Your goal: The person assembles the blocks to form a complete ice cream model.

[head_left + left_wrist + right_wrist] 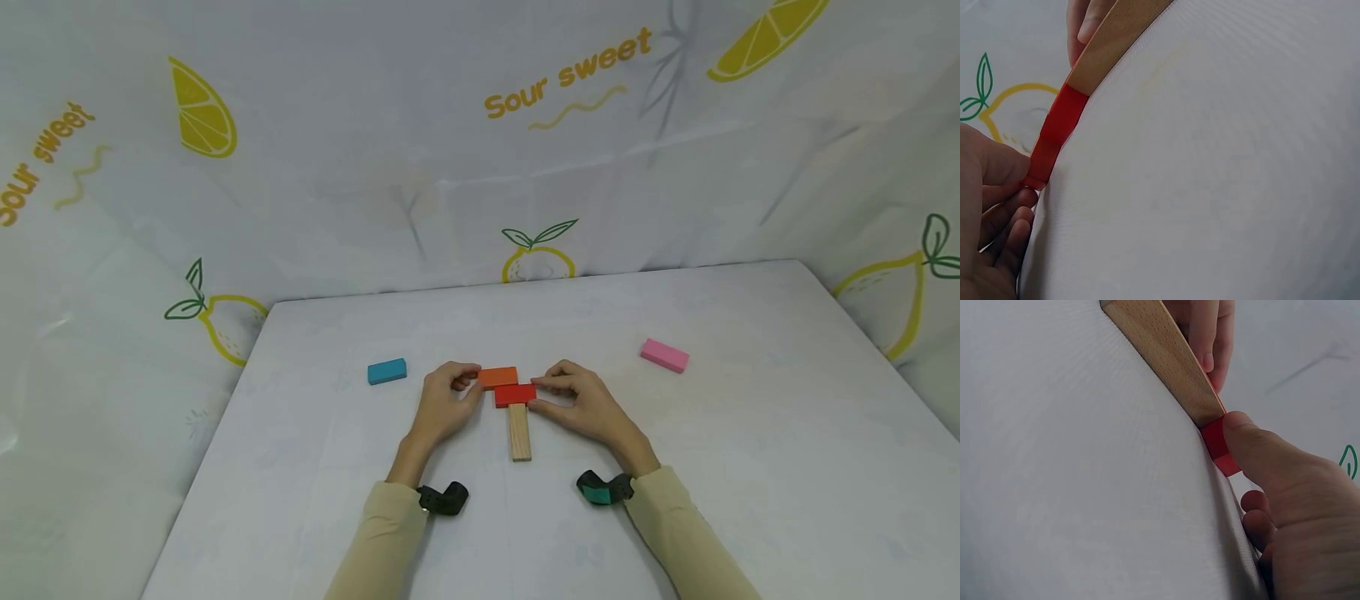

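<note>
In the head view, an orange block (pixel 498 377) lies flat just behind a red block (pixel 515 395), offset to the left. A plain wooden block (pixel 519 433) runs from the red block's front side toward the person. My left hand (pixel 444 402) pinches the orange block's left end between thumb and fingers. With thumb and fingers at its right end, my right hand (pixel 583 403) pinches the red block. The right wrist view shows the thumb (pixel 1260 447) pressed on the red block, hiding part of it.
On the white table (pixel 300 517), a blue block (pixel 387 372) lies left of the hands and a pink block (pixel 664 355) farther back on the right. A white sheet with lemon prints (pixel 360 150) hangs behind the table. Dark wrist devices (pixel 444 499) are on both wrists.
</note>
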Available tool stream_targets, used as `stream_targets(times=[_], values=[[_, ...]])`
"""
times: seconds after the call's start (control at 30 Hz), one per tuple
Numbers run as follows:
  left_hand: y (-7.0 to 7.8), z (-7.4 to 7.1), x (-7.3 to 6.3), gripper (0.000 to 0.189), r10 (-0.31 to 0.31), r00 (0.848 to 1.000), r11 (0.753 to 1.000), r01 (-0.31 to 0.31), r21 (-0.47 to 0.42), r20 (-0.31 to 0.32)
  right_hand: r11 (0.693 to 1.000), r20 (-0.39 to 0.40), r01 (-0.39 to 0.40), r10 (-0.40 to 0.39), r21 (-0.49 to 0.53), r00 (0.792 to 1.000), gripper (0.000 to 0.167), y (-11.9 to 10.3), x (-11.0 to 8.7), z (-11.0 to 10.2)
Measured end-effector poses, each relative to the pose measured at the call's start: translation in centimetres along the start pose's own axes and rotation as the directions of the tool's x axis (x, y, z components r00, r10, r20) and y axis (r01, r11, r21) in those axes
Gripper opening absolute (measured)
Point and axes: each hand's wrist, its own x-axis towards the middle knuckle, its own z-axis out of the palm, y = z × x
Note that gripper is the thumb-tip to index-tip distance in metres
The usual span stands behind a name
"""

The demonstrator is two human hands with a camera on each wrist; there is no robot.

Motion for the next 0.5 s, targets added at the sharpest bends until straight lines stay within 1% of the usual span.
stream_targets(times=[0.1,0.23,0.5], values=[[0.26,0.09,0.02,0.023,0.005,1.0,1.0,-0.005,0.001,0.007,1.0,-0.002,0.002,-0.002,0.001,1.0,0.038,0.02,0.0,0.01],[0.5,0.25,0.06,0.024,0.011,1.0,1.0,-0.012,0.023,0.02,1.0,-0.006,0.006,-0.006,-0.004,1.0,0.038,0.13,0.0,0.07],[0.49,0.67,0.26,0.024,0.022,0.999,0.999,-0.023,0.045,0.032,1.0,-0.007,0.006,-0.006,-0.006,1.0,0.038,0.08,-0.01,0.03]])
